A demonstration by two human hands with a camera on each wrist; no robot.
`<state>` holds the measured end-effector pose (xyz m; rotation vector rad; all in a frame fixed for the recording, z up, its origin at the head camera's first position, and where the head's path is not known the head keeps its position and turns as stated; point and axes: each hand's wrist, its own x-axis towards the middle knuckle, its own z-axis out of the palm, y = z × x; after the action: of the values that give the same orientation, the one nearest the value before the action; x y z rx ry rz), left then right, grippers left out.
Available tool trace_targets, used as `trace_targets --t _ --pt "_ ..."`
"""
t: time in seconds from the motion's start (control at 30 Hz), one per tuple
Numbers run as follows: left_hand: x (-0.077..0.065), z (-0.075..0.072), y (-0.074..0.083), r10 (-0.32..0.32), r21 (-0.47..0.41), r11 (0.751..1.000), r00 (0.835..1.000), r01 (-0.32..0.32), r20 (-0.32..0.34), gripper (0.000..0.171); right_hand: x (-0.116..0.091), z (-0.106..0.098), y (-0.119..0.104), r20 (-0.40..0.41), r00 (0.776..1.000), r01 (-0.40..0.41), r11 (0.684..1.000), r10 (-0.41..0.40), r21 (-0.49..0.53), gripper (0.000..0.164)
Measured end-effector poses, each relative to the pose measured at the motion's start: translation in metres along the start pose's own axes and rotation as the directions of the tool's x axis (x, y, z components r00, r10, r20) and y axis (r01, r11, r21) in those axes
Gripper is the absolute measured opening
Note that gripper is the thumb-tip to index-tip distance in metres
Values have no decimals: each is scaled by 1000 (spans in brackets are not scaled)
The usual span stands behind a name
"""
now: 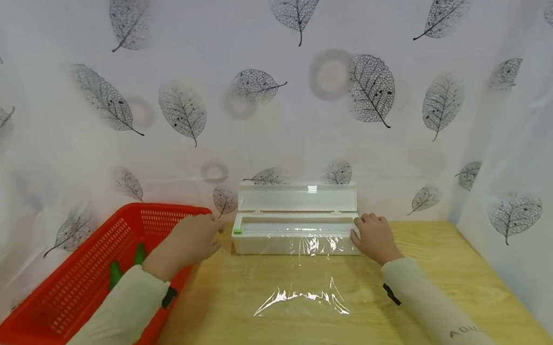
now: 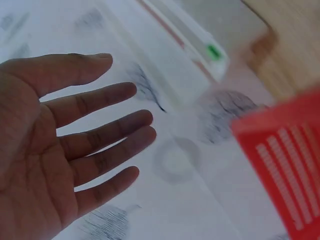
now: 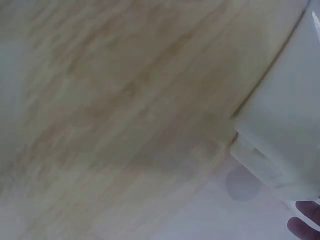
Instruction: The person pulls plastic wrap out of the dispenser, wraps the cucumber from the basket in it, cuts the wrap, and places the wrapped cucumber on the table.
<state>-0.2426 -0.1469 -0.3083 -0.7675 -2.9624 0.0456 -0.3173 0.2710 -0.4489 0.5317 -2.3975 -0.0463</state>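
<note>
A white cling film dispenser [image 1: 282, 242] lies on the wooden table with its lid [image 1: 298, 199] raised at the back. A green slider [image 1: 238, 231] sits at its left end. Clear cling film [image 1: 296, 301] stretches from its front over the tabletop, glinting. My right hand [image 1: 375, 237] grips the dispenser's right end, thumb at the front; in the right wrist view only some fingertips [image 3: 305, 227] show past that end. Between the dispenser and the red basket, my left hand [image 1: 189, 243] hovers with nothing in it. Its fingers [image 2: 107, 117] are spread and nearly straight in the left wrist view.
The red plastic basket [image 1: 75, 248] stands at the left, under my left forearm, with green vegetables [image 1: 115, 274] inside, partly covered by the arm. A pale curtain printed with leaves [image 1: 273, 129] hangs behind and beside the table [image 1: 451, 283].
</note>
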Motion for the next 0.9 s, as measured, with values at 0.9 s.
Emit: trace_targets --t 0.9 --pt "-23 96 -142 -473 -187 837 852 515 226 25 -7 -1 2 0 999 -45 999 45 -11 24"
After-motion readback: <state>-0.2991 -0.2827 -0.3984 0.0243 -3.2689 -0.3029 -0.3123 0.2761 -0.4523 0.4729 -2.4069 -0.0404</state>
